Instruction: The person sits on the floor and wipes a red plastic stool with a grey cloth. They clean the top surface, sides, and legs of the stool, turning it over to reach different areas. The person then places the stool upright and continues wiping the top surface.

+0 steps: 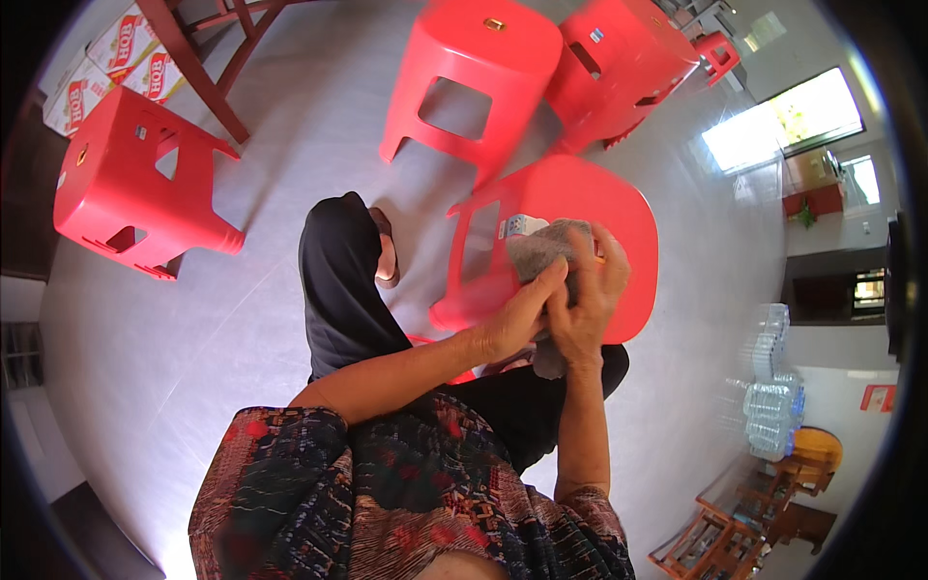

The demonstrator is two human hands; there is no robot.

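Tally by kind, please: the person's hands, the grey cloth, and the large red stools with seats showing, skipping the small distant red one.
Hands: 2, left hand and right hand
Grey cloth: 1
Large red stools: 4, left stool, top-centre stool, top-right stool, front stool
Total: 7

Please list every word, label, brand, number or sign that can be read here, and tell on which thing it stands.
Stacked boxes, upper left: large pale lettering on red; I do not copy it out.
Blue-and-white label beside the grey cloth: too small.
Stickers on the red stools: too small.
Red wall sign, far right: too small.
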